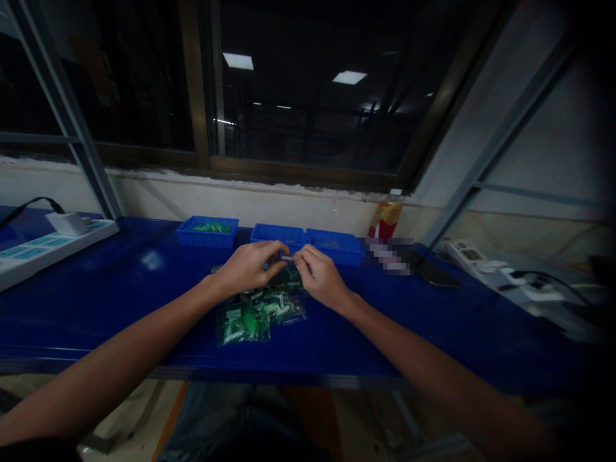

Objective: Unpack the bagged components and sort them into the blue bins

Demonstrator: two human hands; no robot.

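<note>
The left hand point(248, 266), as I observe it through the head camera, is bent into a loop, thumb and fingertips pinching a small, pale, slender piece point(287, 258) of a material I cannot determine. The right hand point(318, 274) meets it from the other side, thumb and fingers drawn together on the piece's right end. The piece is located in the narrow gap between the two sets of fingertips.

From left to right I record the following. A long white power strip with light-blue panels point(29, 256) lies at the far left, with a white block-shaped plug point(67, 223) seated on it. A shallow blue plastic tray point(206, 240) near the wall contains green items. Clear plastic packets with green and white contents point(248, 324) lie in a loose pile below the hands, on the glossy dark-blue table point(120, 295). A second blue plastic tray point(278, 231) stands behind the hands, and a third blue plastic tray point(350, 256) stands against its right side; I cannot identify their contents. Farther right is a red-and-yellow container with a white cap point(386, 218), then a flat, dark, phone-shaped object point(437, 274). A white power strip with a dark cord point(505, 276) occupies the far right.
</note>
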